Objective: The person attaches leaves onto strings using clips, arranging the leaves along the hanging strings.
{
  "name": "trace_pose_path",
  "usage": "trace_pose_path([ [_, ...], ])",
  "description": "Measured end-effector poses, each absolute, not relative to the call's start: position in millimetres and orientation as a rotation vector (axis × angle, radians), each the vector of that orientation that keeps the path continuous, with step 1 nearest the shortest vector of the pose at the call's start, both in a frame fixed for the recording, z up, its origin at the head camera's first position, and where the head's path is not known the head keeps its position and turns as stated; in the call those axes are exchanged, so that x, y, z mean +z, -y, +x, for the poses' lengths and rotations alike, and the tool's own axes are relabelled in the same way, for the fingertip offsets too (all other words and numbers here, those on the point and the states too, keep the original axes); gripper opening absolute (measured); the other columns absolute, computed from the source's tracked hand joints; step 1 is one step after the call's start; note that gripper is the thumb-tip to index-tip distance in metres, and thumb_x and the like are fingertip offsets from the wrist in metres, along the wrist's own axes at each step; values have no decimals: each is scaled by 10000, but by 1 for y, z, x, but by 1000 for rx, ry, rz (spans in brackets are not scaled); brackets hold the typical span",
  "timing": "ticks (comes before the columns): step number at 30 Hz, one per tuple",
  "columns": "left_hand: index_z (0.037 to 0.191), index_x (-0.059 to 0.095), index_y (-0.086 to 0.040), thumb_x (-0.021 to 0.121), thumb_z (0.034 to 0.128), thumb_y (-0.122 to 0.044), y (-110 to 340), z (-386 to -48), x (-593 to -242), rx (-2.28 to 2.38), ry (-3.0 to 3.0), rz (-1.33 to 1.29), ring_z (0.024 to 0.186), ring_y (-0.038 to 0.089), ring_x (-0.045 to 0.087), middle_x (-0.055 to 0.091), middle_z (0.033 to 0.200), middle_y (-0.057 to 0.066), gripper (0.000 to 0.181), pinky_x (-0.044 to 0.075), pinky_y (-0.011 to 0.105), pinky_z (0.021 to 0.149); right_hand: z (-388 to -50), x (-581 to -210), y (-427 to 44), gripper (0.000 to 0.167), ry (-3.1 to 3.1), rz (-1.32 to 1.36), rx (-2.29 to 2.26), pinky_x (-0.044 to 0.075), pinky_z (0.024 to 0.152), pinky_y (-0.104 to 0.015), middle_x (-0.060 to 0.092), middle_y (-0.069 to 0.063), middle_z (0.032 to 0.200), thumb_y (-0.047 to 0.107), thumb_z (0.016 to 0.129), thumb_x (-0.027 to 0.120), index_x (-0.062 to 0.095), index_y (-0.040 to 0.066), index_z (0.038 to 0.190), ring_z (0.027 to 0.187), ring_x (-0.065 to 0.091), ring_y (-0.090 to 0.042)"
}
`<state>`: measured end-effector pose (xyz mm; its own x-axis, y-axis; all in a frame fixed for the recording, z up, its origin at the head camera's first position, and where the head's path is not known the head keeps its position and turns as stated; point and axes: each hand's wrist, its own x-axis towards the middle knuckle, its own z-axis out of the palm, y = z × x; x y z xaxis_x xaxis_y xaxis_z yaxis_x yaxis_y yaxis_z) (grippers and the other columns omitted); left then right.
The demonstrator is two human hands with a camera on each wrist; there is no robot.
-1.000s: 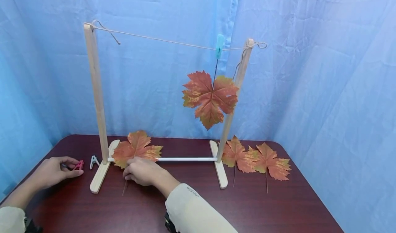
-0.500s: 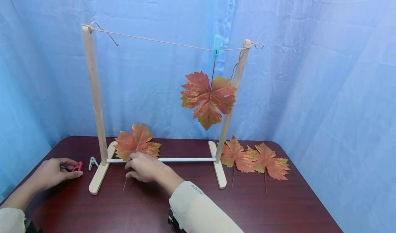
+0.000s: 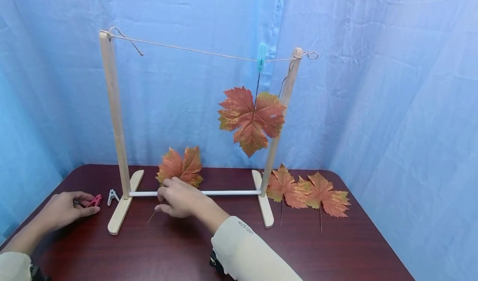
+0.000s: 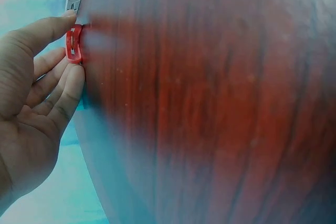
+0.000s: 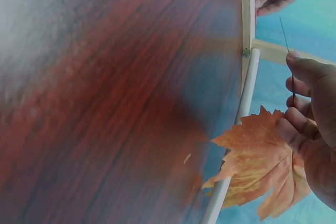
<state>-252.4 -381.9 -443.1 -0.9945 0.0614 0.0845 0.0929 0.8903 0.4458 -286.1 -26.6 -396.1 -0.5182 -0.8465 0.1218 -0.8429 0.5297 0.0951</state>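
Observation:
Thumb and fingers of my right hand (image 3: pixel 178 198) pinch the thin stem of an orange-red artificial leaf (image 3: pixel 183 167), just in front of the rack's white bottom bar (image 3: pixel 231 192). In the right wrist view the stem (image 5: pixel 284 32) sticks out past the thumb, and the leaf blade (image 5: pixel 257 161) spreads beside the bar. At the table's left, my left hand (image 3: pixel 63 208) holds a small red clothespin (image 3: pixel 95 200) between thumb and fingertips. Beside it on the table lies a white clothespin (image 3: pixel 112 196). A similar leaf (image 3: pixel 252 119) hangs by its stem from a teal clothespin (image 3: pixel 262 57) on the string.
A wooden rack with a left post (image 3: pixel 115 115) and a right post (image 3: pixel 285 106) carries the string (image 3: pixel 186 47) across its top. Two more leaves (image 3: pixel 285 186) lie on the dark table (image 3: pixel 336 252) at the right. Blue curtains (image 3: pixel 179 98) surround the table.
My right hand has lifted the leaf slightly and carried it to the right, and the blade has turned. The left hand stays in place with the red clothespin.

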Motion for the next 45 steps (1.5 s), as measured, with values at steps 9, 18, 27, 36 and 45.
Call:
trace_pose_path([
  [9,1064,700,103,830,856,-290,381,-253,-445,-643,2984,-205,711,153,597,695,851,70,463,476,311,585,-287,-383,18,298,2610,1386,-12,437,856,-203,625,104,1040,487,1038,562,682,219,1084,948,534,-85],
  [18,1015,696,107,834,836,-256,374,-254,-443,-578,2991,-245,667,165,519,667,798,54,428,424,322,572,-286,-359,5,295,2500,1357,79,479,755,-201,631,103,948,466,1045,560,687,201,1064,830,571,-51],
  [27,1002,724,67,793,839,-150,372,-252,-440,-546,2959,-302,696,160,552,655,803,31,279,471,355,599,-286,-333,-11,245,2479,1326,341,470,729,-172,610,129,893,389,1072,542,668,180,1066,797,564,3],
  [36,1081,707,86,772,878,-105,367,-244,-428,-630,2807,-315,675,77,525,651,824,25,287,444,266,550,-291,-309,-29,170,2462,1299,494,443,677,-164,621,99,884,309,1069,568,652,161,1067,747,545,-15],
  [45,1215,619,132,803,900,-135,362,-241,-421,-987,2645,-223,723,-97,587,719,946,176,452,525,176,590,-293,-287,-44,151,2415,1239,748,434,627,-224,623,28,858,191,1073,562,673,97,1110,687,532,-87],
])
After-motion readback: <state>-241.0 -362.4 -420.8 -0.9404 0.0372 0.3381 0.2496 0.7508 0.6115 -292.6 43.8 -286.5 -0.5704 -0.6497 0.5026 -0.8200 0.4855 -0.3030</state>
